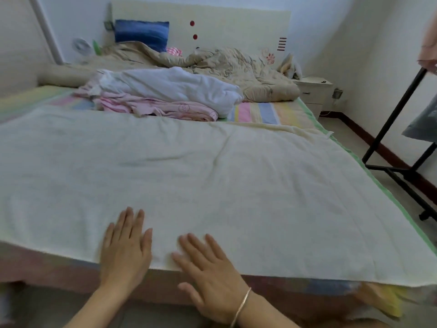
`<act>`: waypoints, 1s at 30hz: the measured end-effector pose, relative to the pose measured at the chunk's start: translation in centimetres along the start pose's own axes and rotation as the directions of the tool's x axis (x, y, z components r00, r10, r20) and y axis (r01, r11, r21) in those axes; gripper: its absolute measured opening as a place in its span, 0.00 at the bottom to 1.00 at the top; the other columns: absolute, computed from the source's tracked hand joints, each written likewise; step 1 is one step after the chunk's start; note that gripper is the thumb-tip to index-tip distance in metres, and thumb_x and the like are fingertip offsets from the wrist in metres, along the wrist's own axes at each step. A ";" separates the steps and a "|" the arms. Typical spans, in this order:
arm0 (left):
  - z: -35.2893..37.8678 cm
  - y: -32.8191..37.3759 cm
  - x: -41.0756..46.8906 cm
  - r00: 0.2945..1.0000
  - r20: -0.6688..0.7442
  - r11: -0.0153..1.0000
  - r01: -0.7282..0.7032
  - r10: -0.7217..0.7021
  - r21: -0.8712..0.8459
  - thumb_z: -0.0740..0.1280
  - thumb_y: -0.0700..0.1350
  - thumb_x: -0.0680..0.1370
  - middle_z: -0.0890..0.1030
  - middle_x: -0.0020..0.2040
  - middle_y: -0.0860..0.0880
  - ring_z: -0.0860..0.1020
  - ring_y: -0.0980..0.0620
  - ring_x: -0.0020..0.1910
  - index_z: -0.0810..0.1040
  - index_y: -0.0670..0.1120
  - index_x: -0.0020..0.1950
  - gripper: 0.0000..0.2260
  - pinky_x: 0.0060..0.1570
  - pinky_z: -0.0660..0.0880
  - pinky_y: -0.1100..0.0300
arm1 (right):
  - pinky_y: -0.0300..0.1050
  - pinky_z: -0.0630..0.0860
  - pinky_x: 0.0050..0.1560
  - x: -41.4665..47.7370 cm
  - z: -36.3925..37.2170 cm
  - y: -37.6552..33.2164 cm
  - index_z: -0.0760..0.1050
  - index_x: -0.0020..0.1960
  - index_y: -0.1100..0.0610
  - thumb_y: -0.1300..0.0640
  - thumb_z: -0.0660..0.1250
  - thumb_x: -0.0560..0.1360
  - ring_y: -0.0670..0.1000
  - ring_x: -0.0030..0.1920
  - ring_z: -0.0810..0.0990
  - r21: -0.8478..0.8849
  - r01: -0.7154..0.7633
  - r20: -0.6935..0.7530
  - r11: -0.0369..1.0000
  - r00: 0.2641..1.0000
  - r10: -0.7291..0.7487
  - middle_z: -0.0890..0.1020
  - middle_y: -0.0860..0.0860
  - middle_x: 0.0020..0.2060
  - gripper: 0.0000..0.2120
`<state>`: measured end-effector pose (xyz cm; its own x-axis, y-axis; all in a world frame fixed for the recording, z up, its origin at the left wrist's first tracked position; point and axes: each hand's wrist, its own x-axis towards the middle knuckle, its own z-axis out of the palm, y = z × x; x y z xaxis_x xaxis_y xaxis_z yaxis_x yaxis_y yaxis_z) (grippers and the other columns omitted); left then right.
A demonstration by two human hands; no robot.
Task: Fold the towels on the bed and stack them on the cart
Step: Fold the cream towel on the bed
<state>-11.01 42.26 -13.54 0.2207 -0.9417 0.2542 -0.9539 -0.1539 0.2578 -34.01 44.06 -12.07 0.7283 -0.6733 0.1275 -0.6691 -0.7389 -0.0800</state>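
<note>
Your left hand [125,252] and right hand [210,278] lie flat on the near edge of a cream towel [212,174] spread wide across the bed [260,112] — fingers straight and fanned, gripping nothing, the right fingertips a little blurred. A silver bracelet [241,306] circles your right wrist. Beyond the towel's far edge, a crumpled white towel [179,87] sits on top of a pink one [160,107] — a beige quilt [224,65] bunched behind them, a blue pillow [142,35] against the headboard. A black metal frame [390,129] stands on the floor to the bed's right.
</note>
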 end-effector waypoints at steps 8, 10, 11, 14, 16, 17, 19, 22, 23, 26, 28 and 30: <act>-7.6 -14.5 6.0 0.886 -0.286 0.899 0.257 -0.366 -0.354 0.60 0.39 0.80 0.77 0.60 0.48 0.76 0.45 0.57 0.78 0.47 0.59 0.11 0.54 0.74 0.49 | 0.49 0.38 0.77 19.8 -2.3 -4.7 0.48 0.79 0.49 0.35 0.28 0.71 0.48 0.78 0.40 0.220 -0.104 -0.079 0.970 0.989 0.124 0.45 0.48 0.78 0.40; -8.9 -18.9 8.9 0.837 -0.303 0.860 0.327 -0.456 -0.391 0.60 0.38 0.79 0.77 0.58 0.49 0.76 0.46 0.56 0.78 0.48 0.58 0.11 0.52 0.74 0.50 | 0.49 0.35 0.76 26.2 -1.2 -6.9 0.45 0.79 0.49 0.34 0.25 0.66 0.50 0.77 0.38 0.177 -0.137 -0.001 0.975 0.990 0.140 0.43 0.49 0.78 0.45; -9.3 -20.9 10.2 0.819 -0.314 0.853 0.350 -0.480 -0.388 0.60 0.38 0.79 0.77 0.59 0.48 0.75 0.46 0.58 0.78 0.48 0.58 0.11 0.53 0.74 0.49 | 0.49 0.35 0.76 28.8 -0.4 -8.1 0.44 0.79 0.49 0.33 0.25 0.67 0.50 0.77 0.38 0.154 -0.137 0.033 0.979 0.991 0.133 0.43 0.50 0.78 0.44; -10.4 -27.9 14.2 0.778 -0.341 0.840 0.420 -0.528 -0.343 0.61 0.38 0.78 0.77 0.60 0.46 0.72 0.44 0.61 0.78 0.48 0.57 0.12 0.57 0.73 0.47 | 0.53 0.34 0.75 36.8 2.8 -13.2 0.42 0.79 0.51 0.36 0.37 0.79 0.52 0.77 0.37 0.096 -0.086 0.152 0.992 0.986 0.071 0.41 0.51 0.78 0.33; -10.5 -32.7 16.4 0.741 -0.337 0.812 0.495 -0.581 -0.310 0.62 0.39 0.77 0.76 0.61 0.46 0.70 0.43 0.63 0.78 0.49 0.57 0.11 0.58 0.71 0.47 | 0.54 0.33 0.75 41.5 4.6 -17.3 0.39 0.79 0.53 0.40 0.41 0.81 0.54 0.77 0.35 0.075 -0.043 0.181 0.996 0.983 0.029 0.39 0.54 0.78 0.31; -10.7 -35.3 17.3 0.712 -0.353 0.795 0.529 -0.606 -0.297 0.62 0.39 0.77 0.76 0.62 0.46 0.69 0.42 0.63 0.78 0.49 0.57 0.12 0.59 0.70 0.47 | 0.55 0.33 0.75 43.6 5.3 -19.6 0.38 0.79 0.54 0.41 0.41 0.81 0.55 0.77 0.34 0.070 -0.017 0.178 0.997 0.984 0.004 0.38 0.55 0.77 0.31; -11.1 -39.4 18.6 0.624 -0.396 0.738 0.599 -0.674 -0.312 0.63 0.39 0.75 0.74 0.65 0.45 0.66 0.41 0.66 0.77 0.48 0.59 0.13 0.64 0.66 0.46 | 0.57 0.32 0.74 46.3 6.4 -23.6 0.36 0.78 0.55 0.41 0.40 0.81 0.56 0.76 0.32 0.055 0.056 0.162 0.997 0.985 -0.064 0.36 0.56 0.77 0.32; -12.4 -46.1 19.8 0.401 -0.331 0.519 0.701 -0.854 -0.489 0.63 0.41 0.76 0.71 0.68 0.41 0.66 0.40 0.69 0.73 0.45 0.65 0.17 0.69 0.63 0.47 | 0.59 0.32 0.73 48.6 8.0 -29.4 0.35 0.78 0.56 0.44 0.42 0.81 0.59 0.75 0.31 0.031 0.242 0.130 0.970 0.961 -0.244 0.35 0.60 0.76 0.31; -12.7 -48.3 20.1 0.340 -0.261 0.429 0.712 -0.903 -0.556 0.64 0.43 0.76 0.71 0.68 0.39 0.68 0.39 0.68 0.71 0.44 0.67 0.18 0.68 0.66 0.47 | 0.60 0.31 0.73 49.1 8.4 -30.9 0.36 0.78 0.55 0.44 0.43 0.81 0.60 0.75 0.31 0.028 0.302 0.125 0.953 0.945 -0.303 0.35 0.61 0.76 0.31; -13.7 -53.3 20.9 0.237 -0.080 0.238 0.778 -0.968 -0.581 0.67 0.52 0.77 0.67 0.72 0.38 0.69 0.36 0.69 0.62 0.39 0.74 0.31 0.66 0.69 0.45 | 0.64 0.32 0.72 50.7 9.4 -33.8 0.38 0.79 0.54 0.42 0.46 0.81 0.62 0.74 0.30 -0.056 0.435 0.128 0.899 0.896 -0.425 0.35 0.59 0.76 0.33; -14.4 -54.6 21.5 0.169 -0.030 0.159 0.833 -0.985 -0.530 0.69 0.53 0.76 0.63 0.73 0.37 0.66 0.35 0.70 0.56 0.37 0.76 0.37 0.66 0.69 0.43 | 0.66 0.31 0.70 51.4 9.7 -34.5 0.42 0.79 0.51 0.40 0.50 0.80 0.61 0.75 0.30 -0.094 0.511 0.112 0.854 0.858 -0.501 0.35 0.59 0.76 0.33; -14.9 -55.6 21.9 0.128 -0.023 0.123 0.866 -0.992 -0.485 0.70 0.52 0.75 0.63 0.71 0.36 0.64 0.35 0.69 0.57 0.38 0.75 0.37 0.65 0.69 0.41 | 0.66 0.32 0.71 52.0 10.0 -35.3 0.52 0.78 0.48 0.40 0.53 0.79 0.59 0.76 0.35 -0.010 0.539 0.062 0.842 0.841 -0.538 0.40 0.59 0.77 0.30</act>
<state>49.84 34.62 -8.42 0.9786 0.0390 -0.2019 0.1726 -0.6894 0.7035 28.89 34.86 -12.47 0.9813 -0.1707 0.0888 -0.1724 -0.9850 0.0111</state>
